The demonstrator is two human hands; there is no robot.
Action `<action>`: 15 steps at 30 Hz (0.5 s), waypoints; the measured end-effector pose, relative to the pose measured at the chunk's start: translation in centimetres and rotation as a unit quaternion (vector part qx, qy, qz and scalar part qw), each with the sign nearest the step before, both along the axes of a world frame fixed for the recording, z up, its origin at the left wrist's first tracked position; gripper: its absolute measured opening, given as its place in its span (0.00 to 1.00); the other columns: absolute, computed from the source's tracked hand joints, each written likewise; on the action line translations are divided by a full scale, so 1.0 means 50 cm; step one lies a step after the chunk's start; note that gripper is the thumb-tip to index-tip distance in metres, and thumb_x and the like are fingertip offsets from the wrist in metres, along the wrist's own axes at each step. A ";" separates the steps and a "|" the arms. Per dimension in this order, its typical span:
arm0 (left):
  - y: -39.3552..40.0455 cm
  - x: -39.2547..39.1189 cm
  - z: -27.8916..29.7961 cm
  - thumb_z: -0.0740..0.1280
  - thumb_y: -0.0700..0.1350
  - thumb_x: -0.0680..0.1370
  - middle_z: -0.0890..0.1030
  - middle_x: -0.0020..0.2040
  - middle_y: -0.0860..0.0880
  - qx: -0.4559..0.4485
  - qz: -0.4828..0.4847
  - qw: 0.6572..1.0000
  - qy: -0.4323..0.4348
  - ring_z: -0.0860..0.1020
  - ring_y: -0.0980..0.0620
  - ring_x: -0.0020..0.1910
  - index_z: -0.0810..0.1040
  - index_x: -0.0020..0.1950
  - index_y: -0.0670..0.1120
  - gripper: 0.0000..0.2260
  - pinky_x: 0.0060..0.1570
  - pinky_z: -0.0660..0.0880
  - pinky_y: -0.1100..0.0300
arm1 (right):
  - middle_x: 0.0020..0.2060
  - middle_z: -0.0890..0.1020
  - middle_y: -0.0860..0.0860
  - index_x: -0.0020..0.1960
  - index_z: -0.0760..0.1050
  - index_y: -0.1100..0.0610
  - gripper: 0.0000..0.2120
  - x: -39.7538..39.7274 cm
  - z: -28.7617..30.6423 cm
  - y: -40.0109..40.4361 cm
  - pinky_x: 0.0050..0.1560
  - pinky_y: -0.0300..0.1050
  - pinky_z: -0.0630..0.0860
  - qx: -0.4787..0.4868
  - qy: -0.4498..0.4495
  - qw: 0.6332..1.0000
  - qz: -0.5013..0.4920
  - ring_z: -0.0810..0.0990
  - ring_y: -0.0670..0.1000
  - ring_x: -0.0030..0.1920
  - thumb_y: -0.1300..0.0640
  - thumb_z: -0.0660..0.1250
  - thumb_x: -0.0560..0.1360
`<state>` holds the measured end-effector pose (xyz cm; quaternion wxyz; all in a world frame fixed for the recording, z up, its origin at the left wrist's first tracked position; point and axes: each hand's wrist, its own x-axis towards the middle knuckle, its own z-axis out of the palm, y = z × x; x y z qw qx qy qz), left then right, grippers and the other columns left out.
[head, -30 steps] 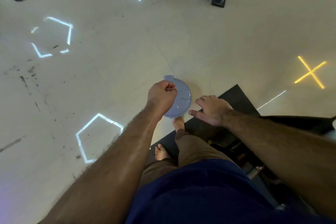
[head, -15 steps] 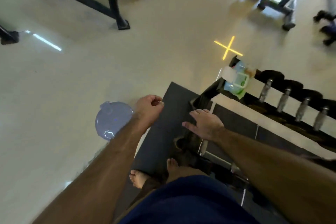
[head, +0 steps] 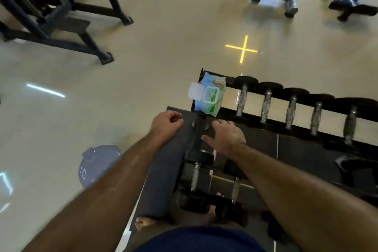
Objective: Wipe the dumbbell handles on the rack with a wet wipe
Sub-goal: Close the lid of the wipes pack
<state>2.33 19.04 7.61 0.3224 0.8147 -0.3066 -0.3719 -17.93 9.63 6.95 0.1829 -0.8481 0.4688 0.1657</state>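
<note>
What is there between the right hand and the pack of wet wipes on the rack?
In the head view, only the dark rack corner and a strip of black mat lie between the right hand and the open pack of wet wipes; nothing blocks the reach.

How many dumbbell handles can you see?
7: five on the upper rack row, two on the lower row. The arms may hide more.

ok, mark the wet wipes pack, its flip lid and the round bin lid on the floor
wet wipes pack (head: 210, 106), head view, on the printed wrapper below the opening.
flip lid (head: 195, 91), head view, middle of the open white flap.
round bin lid (head: 98, 163), head view, middle of its top.
</note>
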 end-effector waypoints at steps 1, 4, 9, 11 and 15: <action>-0.023 -0.013 -0.001 0.75 0.45 0.78 0.87 0.54 0.49 0.000 0.011 1.000 0.001 0.85 0.52 0.54 0.86 0.60 0.47 0.11 0.62 0.81 0.49 | 0.67 0.79 0.53 0.71 0.74 0.52 0.30 -0.012 -0.002 -0.026 0.63 0.58 0.79 0.004 -0.010 1.000 -0.007 0.76 0.57 0.67 0.32 0.67 0.79; -0.085 -0.042 -0.003 0.75 0.46 0.77 0.87 0.52 0.50 0.003 0.046 0.999 0.016 0.85 0.51 0.52 0.86 0.61 0.47 0.12 0.60 0.82 0.46 | 0.63 0.80 0.53 0.70 0.75 0.51 0.28 -0.033 -0.005 -0.097 0.60 0.58 0.81 0.014 -0.065 0.996 -0.057 0.79 0.56 0.61 0.33 0.68 0.80; -0.165 -0.037 -0.011 0.75 0.46 0.77 0.86 0.53 0.50 0.008 0.045 0.999 0.021 0.85 0.50 0.53 0.84 0.63 0.47 0.14 0.61 0.82 0.46 | 0.58 0.80 0.50 0.68 0.77 0.50 0.23 -0.022 -0.009 -0.180 0.50 0.50 0.81 0.041 -0.138 0.980 -0.136 0.79 0.50 0.53 0.36 0.70 0.80; -0.197 -0.018 -0.021 0.75 0.46 0.78 0.86 0.55 0.50 0.012 0.038 0.999 0.018 0.84 0.52 0.54 0.83 0.65 0.47 0.16 0.61 0.82 0.47 | 0.60 0.80 0.50 0.69 0.76 0.51 0.23 -0.004 -0.020 -0.206 0.44 0.43 0.77 0.057 -0.162 0.972 -0.163 0.79 0.49 0.53 0.37 0.71 0.80; -0.276 0.031 -0.050 0.74 0.47 0.79 0.83 0.64 0.47 0.027 0.024 0.999 0.032 0.81 0.50 0.60 0.77 0.72 0.46 0.22 0.64 0.80 0.47 | 0.57 0.80 0.51 0.70 0.74 0.54 0.25 0.042 -0.053 -0.249 0.38 0.40 0.79 0.088 -0.211 0.935 -0.271 0.83 0.49 0.50 0.40 0.71 0.81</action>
